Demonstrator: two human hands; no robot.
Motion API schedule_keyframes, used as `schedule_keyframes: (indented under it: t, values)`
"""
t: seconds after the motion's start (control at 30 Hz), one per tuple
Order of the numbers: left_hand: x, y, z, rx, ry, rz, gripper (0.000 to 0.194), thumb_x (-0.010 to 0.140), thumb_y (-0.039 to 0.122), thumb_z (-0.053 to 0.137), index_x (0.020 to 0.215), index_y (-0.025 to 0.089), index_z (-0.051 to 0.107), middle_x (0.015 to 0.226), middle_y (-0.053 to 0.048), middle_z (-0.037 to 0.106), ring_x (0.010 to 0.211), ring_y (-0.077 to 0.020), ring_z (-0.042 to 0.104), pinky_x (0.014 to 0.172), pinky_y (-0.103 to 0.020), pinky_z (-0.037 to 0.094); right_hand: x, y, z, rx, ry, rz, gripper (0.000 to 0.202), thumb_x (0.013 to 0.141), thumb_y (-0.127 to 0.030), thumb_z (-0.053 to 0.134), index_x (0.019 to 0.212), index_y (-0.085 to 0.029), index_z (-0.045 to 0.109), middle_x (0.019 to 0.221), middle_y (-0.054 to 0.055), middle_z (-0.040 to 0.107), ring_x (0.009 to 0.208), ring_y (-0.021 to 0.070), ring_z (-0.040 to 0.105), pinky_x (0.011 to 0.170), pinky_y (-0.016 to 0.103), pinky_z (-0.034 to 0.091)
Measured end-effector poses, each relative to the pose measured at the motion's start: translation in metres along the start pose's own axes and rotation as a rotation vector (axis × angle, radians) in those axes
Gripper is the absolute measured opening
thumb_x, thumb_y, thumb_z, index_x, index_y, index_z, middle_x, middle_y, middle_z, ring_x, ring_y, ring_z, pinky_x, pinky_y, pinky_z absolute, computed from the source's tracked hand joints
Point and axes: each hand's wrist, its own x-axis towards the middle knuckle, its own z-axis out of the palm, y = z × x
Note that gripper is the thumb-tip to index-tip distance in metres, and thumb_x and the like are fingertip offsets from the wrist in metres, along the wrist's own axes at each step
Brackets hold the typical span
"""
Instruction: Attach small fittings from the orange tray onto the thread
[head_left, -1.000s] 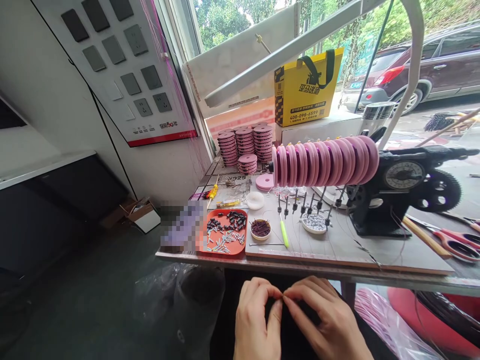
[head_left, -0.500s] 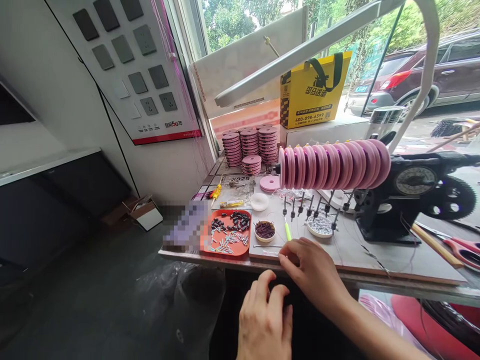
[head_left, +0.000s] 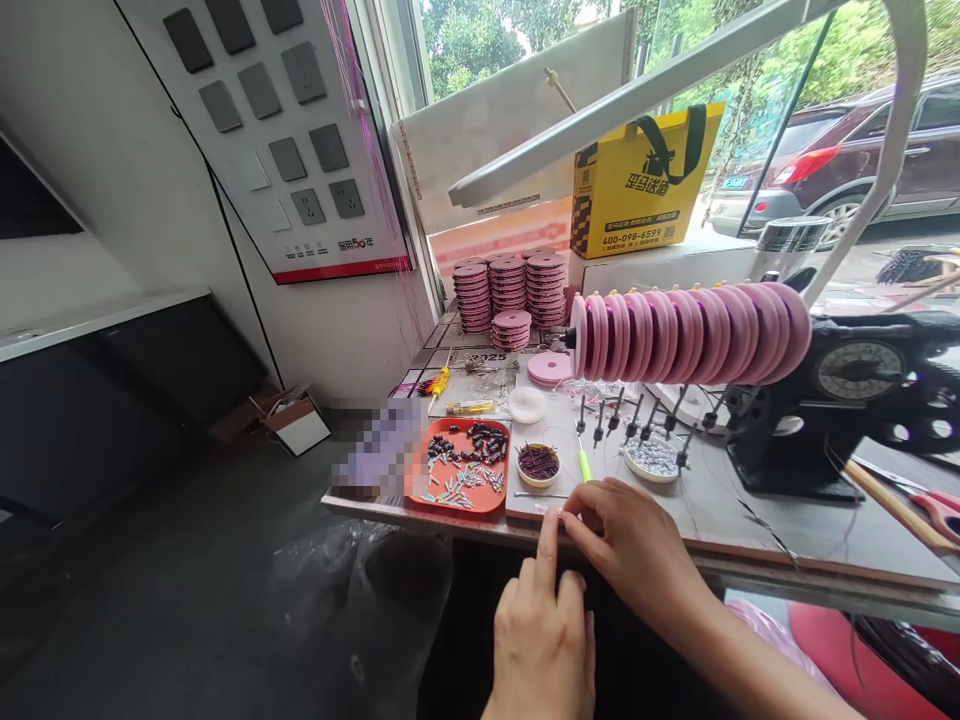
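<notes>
My left hand (head_left: pixel 544 620) is at the table's front edge, index finger stretched out and the other fingers curled, with nothing visible in it. Its index tip meets the fingertips of my right hand (head_left: pixel 634 540), which are pinched together; whatever they hold is too small to make out. Just beyond the right hand lies a green-handled hook tool (head_left: pixel 584 464). A small round dish of dark brown pins (head_left: pixel 538 464) is left of that tool. Farther left, an orange tray (head_left: pixel 457 502) carries black beads and small metal pieces. On the right, a white dish (head_left: pixel 651 473) contains grey beads.
A row of pink spools (head_left: pixel 690 332) sits on a black winding machine (head_left: pixel 795 455), with several black weights hanging below. More pink spools (head_left: pixel 508 290) are stacked behind. Red-handled scissors (head_left: pixel 937 515) lie at right. A yellow bag (head_left: pixel 637 185) and white lamp arm (head_left: pixel 600 115) rise beyond.
My left hand has moved up toward my right fingertips, and its index finger has straightened from a loose curl. The right hand stays pinched at nearly the same place. The view has shifted slightly.
</notes>
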Motion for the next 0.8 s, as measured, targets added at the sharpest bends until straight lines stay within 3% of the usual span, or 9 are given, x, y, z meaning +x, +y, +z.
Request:
schedule_keyframes:
  t: [0.13,0.3,0.43,0.57,0.8]
  values:
    - [0.0,0.002,-0.002,-0.001,-0.006,-0.022,0.025,0.063,-0.002,0.051,0.077,0.018,0.058,0.146,-0.013,0.035,0.08,-0.0245,0.066,0.062,-0.04,0.056,0.0,0.004,-0.004,-0.042,-0.039,-0.051,0.015,0.084,-0.014,0.054,0.071,-0.019,0.058,0.066,0.001,0.061,0.066,0.0201,0.056,0.06,0.03,0.035]
    - [0.002,0.006,-0.003,0.057,-0.009,-0.048,0.027,0.062,-0.002,0.055,0.078,0.02,0.058,0.145,-0.013,0.038,0.068,-0.0224,0.065,0.059,-0.039,0.054,0.002,0.029,-0.027,-0.133,-0.115,-0.144,0.022,0.085,-0.012,0.051,0.064,-0.019,0.055,0.065,0.003,0.059,0.07,0.0224,0.053,0.064,0.032,0.033]
    - [0.003,0.006,-0.002,0.06,0.015,-0.036,0.028,0.063,-0.003,0.054,0.08,0.019,0.058,0.147,-0.014,0.033,0.065,-0.0217,0.065,0.058,-0.037,0.053,0.003,0.053,-0.047,-0.176,-0.224,-0.194,0.025,0.079,-0.005,0.056,0.058,-0.019,0.054,0.057,0.001,0.055,0.062,0.0186,0.052,0.059,0.029,0.032]
    - [0.003,0.003,-0.001,0.035,0.022,-0.017,0.026,0.066,-0.003,0.055,0.08,0.019,0.058,0.147,-0.016,0.032,0.067,-0.0222,0.066,0.057,-0.037,0.054,0.001,0.065,-0.058,-0.214,-0.287,-0.198,0.025,0.077,0.003,0.054,0.061,-0.017,0.056,0.063,-0.001,0.055,0.059,0.0135,0.051,0.055,0.025,0.032]
    - [0.005,0.0,0.0,0.011,0.028,-0.012,0.024,0.072,-0.002,0.052,0.081,0.019,0.058,0.147,-0.016,0.033,0.07,-0.0215,0.067,0.059,-0.038,0.055,0.006,0.066,-0.073,-0.235,-0.405,-0.166,0.026,0.089,-0.009,0.056,0.063,-0.015,0.056,0.063,-0.005,0.055,0.058,0.0106,0.053,0.056,0.023,0.043]
